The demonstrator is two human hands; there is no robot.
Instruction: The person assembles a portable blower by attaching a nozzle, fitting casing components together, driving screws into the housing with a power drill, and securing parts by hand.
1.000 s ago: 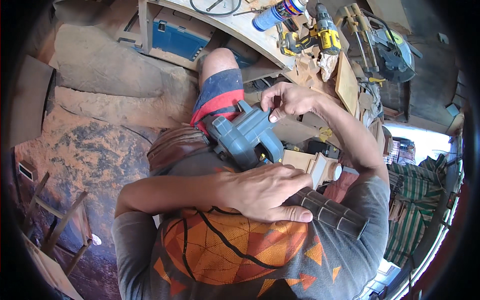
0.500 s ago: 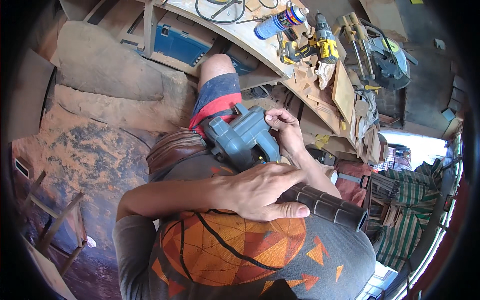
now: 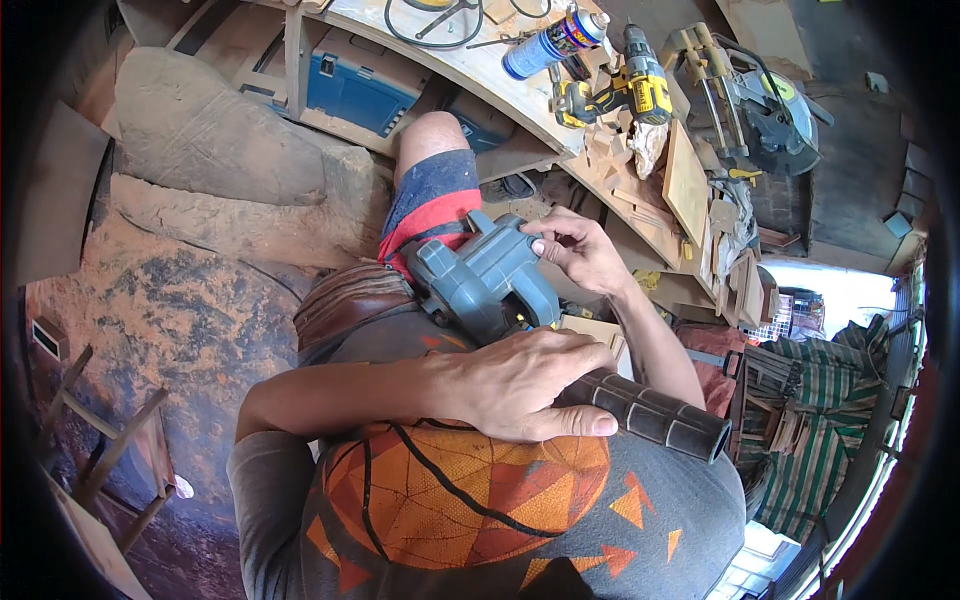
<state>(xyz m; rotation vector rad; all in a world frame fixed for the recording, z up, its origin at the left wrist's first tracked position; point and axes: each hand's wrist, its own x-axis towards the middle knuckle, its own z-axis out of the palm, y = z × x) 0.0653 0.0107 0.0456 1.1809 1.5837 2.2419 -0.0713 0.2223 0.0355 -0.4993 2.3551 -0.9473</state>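
A blue-grey blower with a ribbed black tube lies across my lap, the tube slanting to the lower right. My left hand is curled over it where body and tube meet, thumb along the tube; the palm side and part of the grip are hidden. At the body's far right edge is my right hand, its thumb and forefinger bent against the casing and the other fingers folded behind.
Beyond my knee, a workbench carries a spray can, a yellow drill and wood offcuts. A circular saw stands at the far right. Below the bench is a blue toolbox. Sawdust covers the floor.
My right hand has shifted slightly up and to the right along the blower's edge, and more of its forearm shows. The left hand and the blower stay almost still.
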